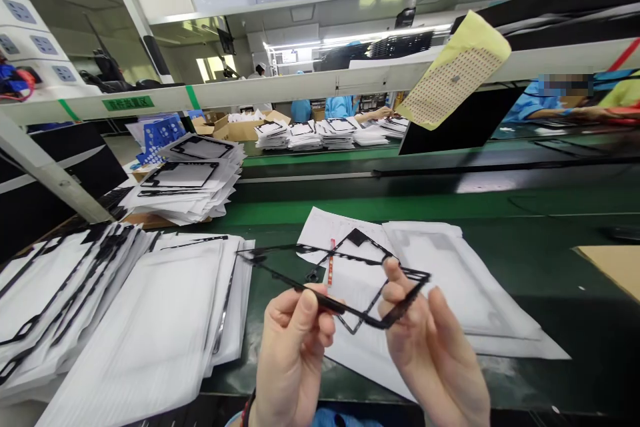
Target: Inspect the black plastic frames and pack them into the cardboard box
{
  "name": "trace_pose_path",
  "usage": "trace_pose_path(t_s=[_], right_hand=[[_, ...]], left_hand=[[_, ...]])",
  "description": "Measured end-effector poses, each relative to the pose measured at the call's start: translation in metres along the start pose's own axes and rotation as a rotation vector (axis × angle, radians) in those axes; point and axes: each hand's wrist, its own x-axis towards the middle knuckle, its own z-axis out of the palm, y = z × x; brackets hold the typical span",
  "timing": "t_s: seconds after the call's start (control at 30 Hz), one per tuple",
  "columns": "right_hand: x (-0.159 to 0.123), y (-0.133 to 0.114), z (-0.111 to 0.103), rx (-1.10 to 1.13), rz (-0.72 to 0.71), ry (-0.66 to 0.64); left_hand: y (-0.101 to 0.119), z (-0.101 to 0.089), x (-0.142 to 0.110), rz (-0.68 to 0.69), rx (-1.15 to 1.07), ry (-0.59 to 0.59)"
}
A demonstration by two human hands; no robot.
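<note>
A thin black rectangular frame (285,278) is held up, tilted, above the bench. My left hand (295,340) pinches its near long side between thumb and fingers. At the frame's right end, my right hand (430,347) has its fingers bent around the corner, palm facing me, with the thumb standing apart. Beneath, a second black frame (357,237) lies on white sheets (360,353), partly hidden by the held frame and my hands. A short red strip (331,263) lies by it. Right of these is a stack of white translucent sleeves (450,280).
White sleeves with black frames (65,287) and a stack of white sleeves (170,307) cover the left bench. Behind is a taller pile (195,173). A yellow dotted sheet (455,73) hangs from the white rail (300,97). Co-workers in blue sit beyond the green belt (280,203).
</note>
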Motion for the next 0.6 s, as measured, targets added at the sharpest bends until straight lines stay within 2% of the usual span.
trace_pose_path(t_s=[0.17,0.3,0.37,0.43,0.5,0.6], right_hand=[[0.003,0.017,0.023,0.132,0.073,-0.093],[0.002,0.018,0.029,0.149,0.083,-0.022],[0.004,0.017,0.030,0.156,0.103,0.005],[0.007,0.017,0.029,0.214,0.126,-0.046],[0.008,0.018,0.028,0.312,0.134,-0.107],[0.006,0.019,0.024,0.475,0.139,-0.176]], left_hand=[[-0.014,0.003,0.003,0.205,0.215,-0.077],[-0.015,0.005,0.004,0.412,0.323,-0.148],[-0.015,0.003,0.004,0.455,0.379,-0.200],[-0.015,0.002,0.000,0.468,0.425,-0.233],[-0.015,0.003,-0.005,0.448,0.436,-0.182],[-0.014,0.011,-0.015,0.361,0.371,-0.027]])
